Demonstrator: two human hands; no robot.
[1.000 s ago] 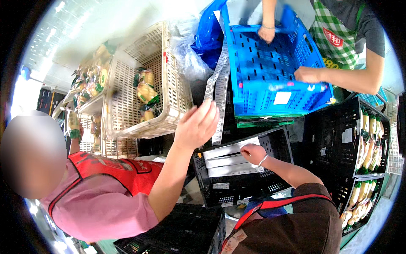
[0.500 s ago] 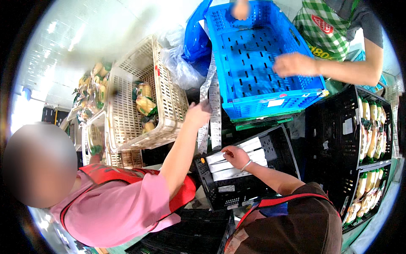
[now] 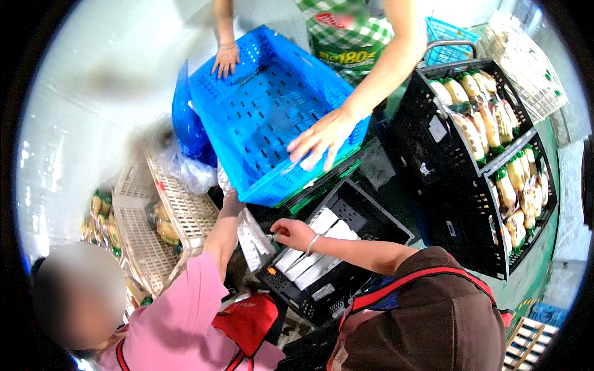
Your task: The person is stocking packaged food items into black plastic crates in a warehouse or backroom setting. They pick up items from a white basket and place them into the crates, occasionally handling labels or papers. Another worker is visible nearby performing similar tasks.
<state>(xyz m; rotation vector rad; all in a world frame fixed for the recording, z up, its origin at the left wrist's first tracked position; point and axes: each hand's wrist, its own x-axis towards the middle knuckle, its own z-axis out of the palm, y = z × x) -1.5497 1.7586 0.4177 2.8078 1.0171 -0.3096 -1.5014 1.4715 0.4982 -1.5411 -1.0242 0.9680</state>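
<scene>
My right hand (image 3: 294, 235), with a bracelet at its wrist, reaches in from the lower right. Its fingers are pinched near the left edge of a black crate (image 3: 365, 216); a small pale thing shows at the fingertips, too small to name. Long white strips (image 3: 300, 263) lie side by side inside this crate, below the hand. Just left of my fingers hangs a printed white label strip (image 3: 250, 238), with the hand (image 3: 232, 204) of a co-worker in a pink sleeve at its upper end. My left hand is out of view.
Beyond, another person in a green checked apron has hands on a large blue crate (image 3: 266, 191). Cream crates (image 3: 179, 216) with packed yellow produce stand left, beside a plastic bag (image 3: 192, 170). Black crates (image 3: 458, 204) of packed produce are stacked at right.
My view has turned, shifting the crates. My right hand has moved from over the white strips to the black crate's left edge. The aproned person's right-side hand now rests on the blue crate's near rim.
</scene>
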